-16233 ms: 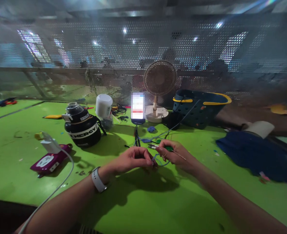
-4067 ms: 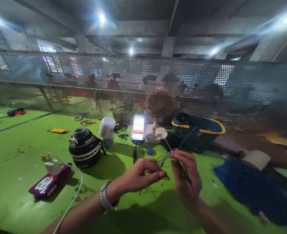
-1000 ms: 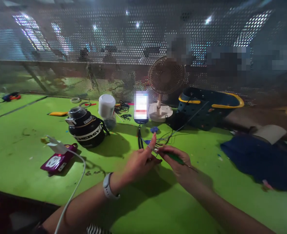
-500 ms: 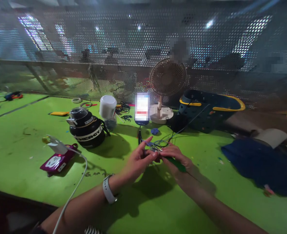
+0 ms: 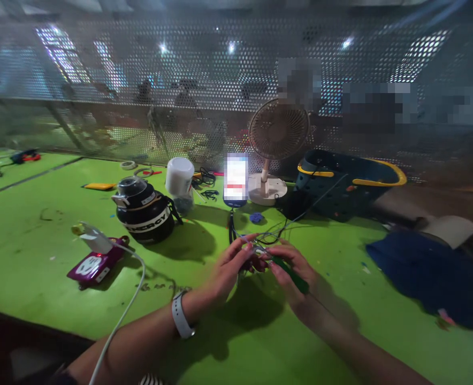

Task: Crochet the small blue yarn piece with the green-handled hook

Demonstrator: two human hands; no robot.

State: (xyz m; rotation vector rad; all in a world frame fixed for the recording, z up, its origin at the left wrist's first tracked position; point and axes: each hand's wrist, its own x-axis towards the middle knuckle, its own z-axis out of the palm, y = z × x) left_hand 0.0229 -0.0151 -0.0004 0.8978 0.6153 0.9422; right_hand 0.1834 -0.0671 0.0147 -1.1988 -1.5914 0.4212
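Observation:
Above the green table [image 5: 220,353], my two hands meet at the middle. My right hand [image 5: 298,272] is closed round a green-handled crochet hook [image 5: 290,275], its thin metal end pointing left. Between the fingers of my left hand [image 5: 232,267] is pinched a small pale blue-grey piece of yarn work [image 5: 259,249], mostly covered by the fingers. The hook's tip is at this piece; whether it passes through a loop cannot be made out. Beyond the hands, a loose blue-grey strand [image 5: 274,233] curls on the table, with a small blue yarn piece [image 5: 256,217] farther back.
A lit phone [image 5: 235,179] stands before a fan [image 5: 279,131]. Rightward are a dark basket [image 5: 328,198] with yellow handles and a navy cloth [image 5: 425,278]. At left stand a black bottle [image 5: 146,216], a white-lidded jar [image 5: 180,176] and a purple power strip [image 5: 98,267] with a white cable.
The hook's handle has swung slightly, and my right fingers have shifted along it. My left index finger has lowered towards the yarn work. The whole view has moved slightly.

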